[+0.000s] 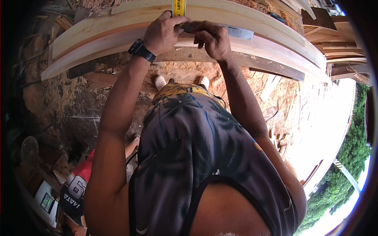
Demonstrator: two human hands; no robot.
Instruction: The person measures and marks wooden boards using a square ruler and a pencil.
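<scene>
My left hand point(163, 33), with a black watch on the wrist, is closed at the lower end of a yellow strip point(179, 7) printed LOTUS. Its fingers lie over the strip's end, at the edge of a long pale board point(130, 33). My right hand point(214, 39) is close beside it, its fingers curled in a pinch. Whatever is between those fingers is dark and too small to name. A flat silver metal piece point(240, 33), also marked LOTUS, lies on the wood just right of my right hand. Whether it joins the yellow strip is hidden.
More long boards point(275, 49) lie side by side before me. A dark plank point(271, 67) lies nearer my feet on sawdust-covered ground point(252, 88). Stacked timber point(342, 47) stands at right. Another person in a numbered shirt point(75, 188) is at lower left.
</scene>
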